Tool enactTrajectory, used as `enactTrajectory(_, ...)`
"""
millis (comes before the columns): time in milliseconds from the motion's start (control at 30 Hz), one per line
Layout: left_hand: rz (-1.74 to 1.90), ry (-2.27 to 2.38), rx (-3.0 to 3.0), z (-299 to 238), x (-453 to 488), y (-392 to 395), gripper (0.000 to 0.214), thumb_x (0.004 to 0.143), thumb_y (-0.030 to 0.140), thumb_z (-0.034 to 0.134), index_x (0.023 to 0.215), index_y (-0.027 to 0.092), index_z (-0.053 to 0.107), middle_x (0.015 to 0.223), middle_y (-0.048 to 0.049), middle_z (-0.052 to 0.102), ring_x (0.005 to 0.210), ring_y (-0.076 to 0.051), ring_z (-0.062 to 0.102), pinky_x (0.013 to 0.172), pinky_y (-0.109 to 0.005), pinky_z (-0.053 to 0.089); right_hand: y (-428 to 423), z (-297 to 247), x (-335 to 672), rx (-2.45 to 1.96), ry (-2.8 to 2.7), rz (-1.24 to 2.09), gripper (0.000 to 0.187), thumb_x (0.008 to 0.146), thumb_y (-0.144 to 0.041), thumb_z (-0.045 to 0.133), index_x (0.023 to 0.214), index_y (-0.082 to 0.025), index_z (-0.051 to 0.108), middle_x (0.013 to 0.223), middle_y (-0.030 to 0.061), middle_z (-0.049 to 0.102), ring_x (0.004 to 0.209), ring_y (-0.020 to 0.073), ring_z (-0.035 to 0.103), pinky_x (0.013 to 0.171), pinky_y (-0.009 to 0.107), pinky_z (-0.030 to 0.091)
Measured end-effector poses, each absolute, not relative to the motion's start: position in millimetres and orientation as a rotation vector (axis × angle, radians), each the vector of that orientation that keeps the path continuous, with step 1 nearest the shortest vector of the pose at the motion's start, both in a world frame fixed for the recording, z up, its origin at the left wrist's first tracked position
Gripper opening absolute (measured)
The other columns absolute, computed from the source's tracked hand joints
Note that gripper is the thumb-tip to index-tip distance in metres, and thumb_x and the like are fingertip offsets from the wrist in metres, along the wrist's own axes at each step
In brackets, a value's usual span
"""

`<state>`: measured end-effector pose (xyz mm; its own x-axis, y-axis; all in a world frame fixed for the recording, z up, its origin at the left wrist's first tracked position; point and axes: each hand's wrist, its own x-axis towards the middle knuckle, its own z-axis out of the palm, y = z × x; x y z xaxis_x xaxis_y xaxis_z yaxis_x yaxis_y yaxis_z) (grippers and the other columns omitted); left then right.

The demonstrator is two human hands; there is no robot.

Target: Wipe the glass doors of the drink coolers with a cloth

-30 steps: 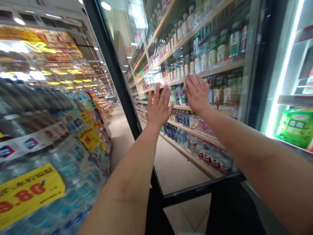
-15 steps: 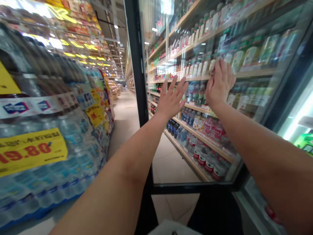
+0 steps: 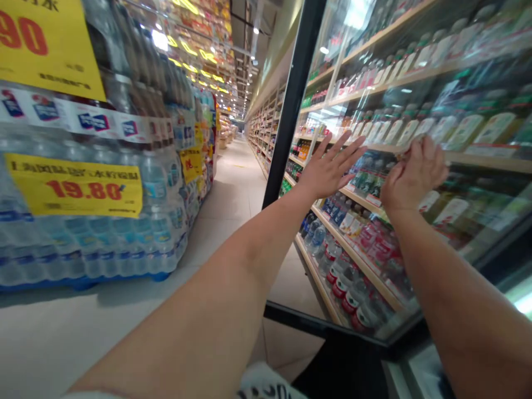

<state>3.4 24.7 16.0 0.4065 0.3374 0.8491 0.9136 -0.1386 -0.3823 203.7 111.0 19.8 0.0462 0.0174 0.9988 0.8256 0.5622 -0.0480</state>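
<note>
My left hand (image 3: 328,172) spreads its fingers at the glass door (image 3: 369,174), right of the aisle (image 3: 229,185); whether my half-curled right hand (image 3: 411,174) grips anything, I can't tell. Hard pushing could swing the door away.

Bottle packs (image 3: 103,235) left of aisle (image 3: 233,191), glass door (image 3: 291,105) right, shelved bottles (image 3: 376,238) behind it.

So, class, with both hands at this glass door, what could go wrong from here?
The left hand is spread at the glass door, so it might leave smudges. The door appears close to the person's leg and could knock it if it swings. Its edge juts toward the aisle, where a passer-by might bump it.
</note>
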Motion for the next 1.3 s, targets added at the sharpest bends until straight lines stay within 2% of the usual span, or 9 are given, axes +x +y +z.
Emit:
enactTrajectory(100, -0.702, -1.123, -1.665, 16, 5, 20, 0.061, 0.106, 0.033, 0.036, 0.165, 0.017, 0.027, 0.172, -0.0018, 0.020, 0.158, -0.026, -0.004, 0.129, -0.055, -0.002, 124, 19, 206, -0.801, -1.366, -0.787, 0.066, 0.090, -0.036, 0.035, 0.150, -0.017, 0.053, 0.158, 0.0110, 0.048, 0.150, 0.0324, 0.039, 0.121, 0.060, 0.026)
enactTrajectory(200, -0.604, -1.165, -1.622, 17, 7, 14, 0.062, 0.107, 0.033, 0.032, 0.166, 0.015, 0.022, 0.172, -0.0033, 0.019, 0.157, -0.028, -0.004, 0.127, -0.056, 0.002, 140, 18, 213, -0.794, -1.421, -0.830, 0.071, 0.085, -0.037, 0.041, 0.154, -0.020, 0.048, 0.161, 0.0116, 0.044, 0.152, 0.0331, 0.036, 0.119, 0.064, 0.028)
enactTrajectory(400, -0.481, -1.187, -1.573, 19, 11, 2, 0.066, 0.103, 0.026, 0.033, 0.166, 0.010, 0.018, 0.171, -0.0080, 0.017, 0.154, -0.032, 0.000, 0.120, -0.060, 0.016, 150, 15, 225, -0.719, -1.443, -0.895, 0.070, 0.089, -0.036, 0.039, 0.158, -0.025, 0.038, 0.162, 0.0122, 0.041, 0.153, 0.0342, 0.033, 0.115, 0.070, 0.031)
enactTrajectory(533, -0.409, -1.198, -1.542, 21, 15, -9, 0.069, 0.101, 0.026, 0.032, 0.166, 0.007, 0.015, 0.171, -0.0111, 0.015, 0.152, -0.035, 0.000, 0.115, -0.061, 0.023, 145, 14, 228, -0.732, -1.488, -0.898, 0.071, 0.090, -0.039, 0.040, 0.159, -0.025, 0.034, 0.163, 0.0150, 0.039, 0.154, 0.0360, 0.031, 0.115, 0.072, 0.029)
enactTrajectory(633, -0.272, -1.228, -1.504, 24, 17, -13, 0.070, 0.101, 0.029, 0.028, 0.165, 0.005, 0.014, 0.171, -0.0126, 0.009, 0.150, -0.037, -0.001, 0.110, -0.061, 0.028, 138, 14, 229, -0.719, -1.505, -0.898, 0.067, 0.096, -0.042, 0.032, 0.160, -0.023, 0.033, 0.162, 0.0176, 0.039, 0.154, 0.0374, 0.031, 0.114, 0.073, 0.030)
enactTrajectory(733, -0.073, -1.240, -1.467, 27, 17, -9, 0.069, 0.100, 0.030, 0.023, 0.163, 0.003, 0.024, 0.171, -0.0118, 0.006, 0.148, -0.039, -0.003, 0.104, -0.062, 0.032, 132, 14, 231, -0.680, -1.505, -0.900, 0.064, 0.100, -0.045, 0.025, 0.160, -0.023, 0.033, 0.162, 0.0190, 0.039, 0.154, 0.0383, 0.031, 0.113, 0.072, 0.031)
enactTrajectory(933, 0.129, -1.213, -1.393, 26, 23, -20, 0.071, 0.098, 0.030, 0.011, 0.148, -0.004, 0.049, 0.165, -0.0156, 0.024, 0.147, -0.039, 0.010, 0.088, -0.058, 0.043, 131, 14, 236, -0.650, -1.500, -0.891, 0.065, 0.101, -0.050, 0.022, 0.159, -0.023, 0.034, 0.162, 0.0187, 0.040, 0.153, 0.0378, 0.031, 0.112, 0.074, 0.030)
enactTrajectory(1100, 0.028, -1.204, -1.320, 24, 27, -37, 0.069, 0.100, 0.031, 0.012, 0.147, -0.004, 0.050, 0.166, -0.0155, 0.024, 0.147, -0.040, 0.011, 0.089, -0.057, 0.044, 130, 14, 237, -0.626, -1.503, -0.883, 0.066, 0.102, -0.051, 0.019, 0.158, -0.023, 0.036, 0.160, 0.0204, 0.041, 0.153, 0.0382, 0.031, 0.111, 0.074, 0.029)
enactTrajectory(1300, 0.133, -1.252, -1.451, 30, 21, -7, 0.065, 0.101, 0.033, 0.021, 0.144, -0.002, 0.054, 0.166, -0.0132, 0.027, 0.148, -0.039, 0.011, 0.093, -0.058, 0.043, 122, 14, 234, -0.669, -1.541, -0.802, 0.068, 0.101, -0.056, 0.016, 0.159, -0.025, 0.034, 0.162, 0.0211, 0.038, 0.155, 0.0376, 0.028, 0.112, 0.075, 0.024)
